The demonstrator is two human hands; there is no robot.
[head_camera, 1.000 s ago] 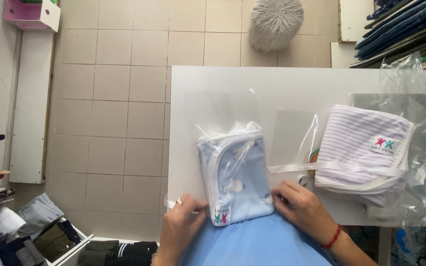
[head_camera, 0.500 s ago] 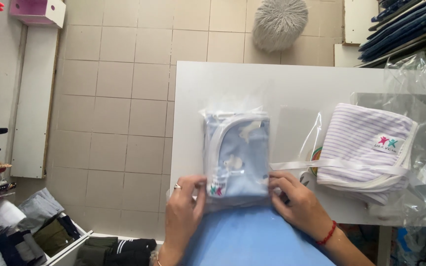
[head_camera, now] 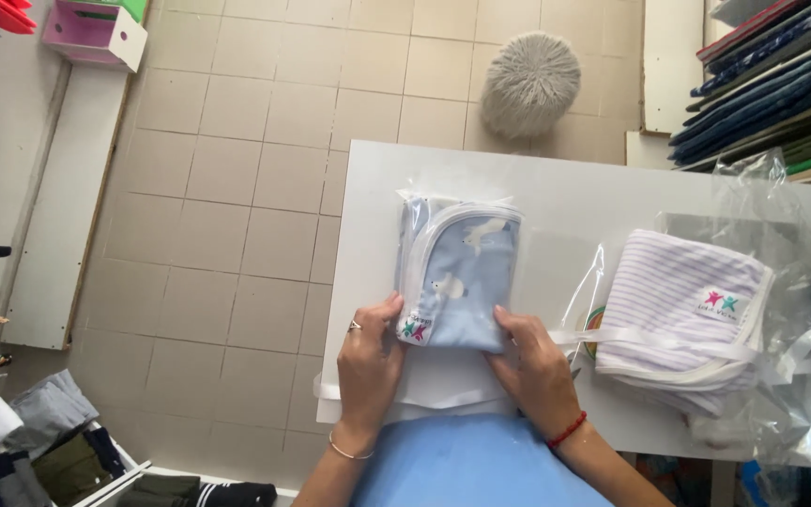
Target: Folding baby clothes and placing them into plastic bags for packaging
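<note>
A folded light blue baby garment (head_camera: 462,272) with white trim and small white animal prints lies inside a clear plastic bag on the white table (head_camera: 574,188). My left hand (head_camera: 368,371) holds the bag's near left corner, thumb by the small coloured label. My right hand (head_camera: 537,371) grips the near right corner. A white ribbon (head_camera: 424,404) lies across the table edge under my hands.
A folded white striped garment (head_camera: 687,314) tied with white ribbon sits to the right, among crumpled clear plastic bags (head_camera: 800,404). A grey fluffy pouf (head_camera: 529,84) stands on the tiled floor beyond the table. Stacked folded clothes (head_camera: 772,94) fill the upper right; more clothes lie lower left.
The blue garment has slid further into the clear bag and away from me; both my hands moved with it, now pinching the bag's near corners.
</note>
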